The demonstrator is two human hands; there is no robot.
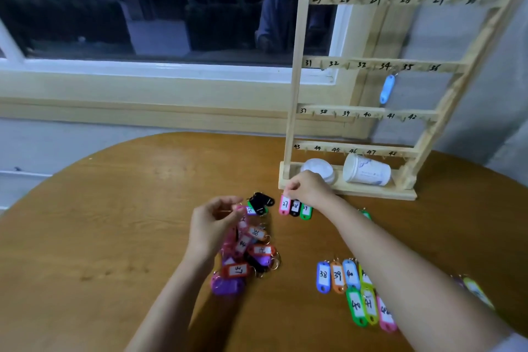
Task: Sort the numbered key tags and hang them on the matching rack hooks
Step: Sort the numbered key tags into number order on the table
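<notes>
Head view: a round table (108, 208) of glossy brown wood grain carries a pale, unfinished wooden rack (297, 80) at its far edge. The rack has four flat rails with small pegs and handwritten numbers running from 25 to 48. A light blue tag (387, 88), an oblong of smooth plastic, hangs from a peg on the second rail near 34 and 35. Two white paper cups (367, 170) lie on their sides on the rack's base.

The right hand (310, 190) pinches the top end of a pink tag (285, 204) marked 27, just in front of the base. A black tag (295, 206) and a green tag (305, 211) lie side by side against it.

The left hand (214, 226) hovers with curled fingers over a loose pile of tags (248, 254) with metal rings. Blur hides whether it grasps one.

Near the right forearm, a sorted row of tags (337, 277) reads 38, 39, 40.
</notes>
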